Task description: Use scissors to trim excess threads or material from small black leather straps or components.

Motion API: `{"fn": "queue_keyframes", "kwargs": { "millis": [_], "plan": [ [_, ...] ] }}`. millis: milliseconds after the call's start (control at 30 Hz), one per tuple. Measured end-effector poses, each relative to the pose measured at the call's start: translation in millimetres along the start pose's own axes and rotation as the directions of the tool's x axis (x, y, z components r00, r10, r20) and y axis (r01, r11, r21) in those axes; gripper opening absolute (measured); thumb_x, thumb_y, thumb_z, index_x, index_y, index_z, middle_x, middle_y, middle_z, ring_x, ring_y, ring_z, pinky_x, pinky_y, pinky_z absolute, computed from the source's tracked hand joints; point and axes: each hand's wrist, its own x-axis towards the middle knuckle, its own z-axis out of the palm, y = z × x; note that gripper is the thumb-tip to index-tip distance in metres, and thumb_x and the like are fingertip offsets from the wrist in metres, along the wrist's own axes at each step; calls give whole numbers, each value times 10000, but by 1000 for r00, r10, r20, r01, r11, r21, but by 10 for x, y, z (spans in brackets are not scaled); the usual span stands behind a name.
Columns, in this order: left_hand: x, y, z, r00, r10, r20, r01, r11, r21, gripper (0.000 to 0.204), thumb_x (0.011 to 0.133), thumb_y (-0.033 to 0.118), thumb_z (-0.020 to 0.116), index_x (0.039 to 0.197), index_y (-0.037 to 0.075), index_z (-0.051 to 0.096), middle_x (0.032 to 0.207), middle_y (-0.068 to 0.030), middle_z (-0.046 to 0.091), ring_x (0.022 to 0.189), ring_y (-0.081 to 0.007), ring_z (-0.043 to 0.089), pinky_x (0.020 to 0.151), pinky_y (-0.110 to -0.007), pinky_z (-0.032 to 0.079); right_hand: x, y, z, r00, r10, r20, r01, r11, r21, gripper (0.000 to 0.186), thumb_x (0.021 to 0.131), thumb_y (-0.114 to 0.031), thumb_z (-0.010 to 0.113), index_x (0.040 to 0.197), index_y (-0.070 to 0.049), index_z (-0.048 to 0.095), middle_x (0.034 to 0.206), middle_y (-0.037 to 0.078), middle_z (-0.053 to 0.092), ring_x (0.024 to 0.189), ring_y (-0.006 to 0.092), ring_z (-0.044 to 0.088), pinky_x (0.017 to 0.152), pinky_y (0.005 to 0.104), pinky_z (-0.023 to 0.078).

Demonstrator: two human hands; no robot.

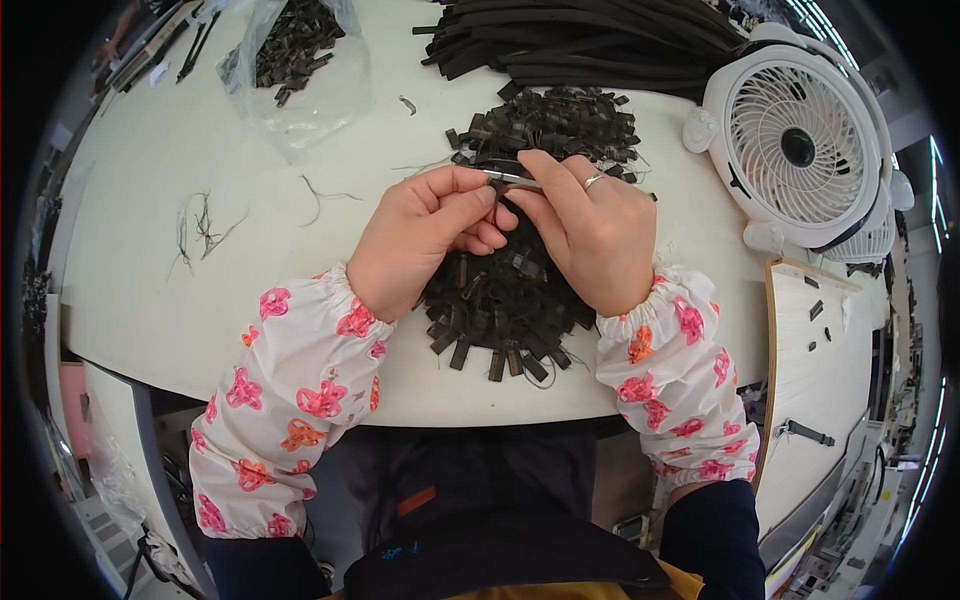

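Above a heap of small black strap pieces point(505, 300), my two hands meet. Thumb and forefinger of my left hand point(415, 230) are pinched on a small black strap piece, mostly hidden by the fingers. My right hand point(605, 230), with a ring on one finger, is closed around a slim silver metal tool point(512, 179). The tool's pointed end reaches the left fingertips; its grip is covered, so its exact kind does not show. More of the dark pieces point(560, 115) lie just beyond my hands.
A white fan point(797, 147) stands at the right. Long black strips point(590, 40) lie at the back. A clear plastic bag point(345, 75) at the back left holds more dark pieces. Loose threads point(203, 230) lie on the white table point(130, 280). A wooden board point(815, 400) adjoins it at right.
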Motion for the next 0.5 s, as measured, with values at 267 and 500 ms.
{"fn": "queue_keyframes", "kwargs": {
  "millis": [267, 500],
  "plan": [
    [182, 218, -478, 989, 129, -79, -102, 956, 275, 241, 889, 160, 529, 1073, 6, 558, 820, -46, 626, 670, -66, 565, 635, -186, 461, -24, 79, -55, 987, 122, -106, -114, 990, 86, 220, 761, -174, 671, 937, -78, 581, 628, 38, 536, 451, 188, 514, 405, 288, 399],
    [131, 473, -909, 842, 347, -414, -219, 920, 326, 230, 894, 140, 509, 1055, -7, 581, 883, -54, 612, 695, -79, 547, 661, -187, 446, -61, 68, -1, 979, 175, -107, -146, 961, 234, 240, 760, -162, 680, 950, -58, 577, 672, 55, 564, 474, 180, 538, 424, 265, 416]
  ]
}}
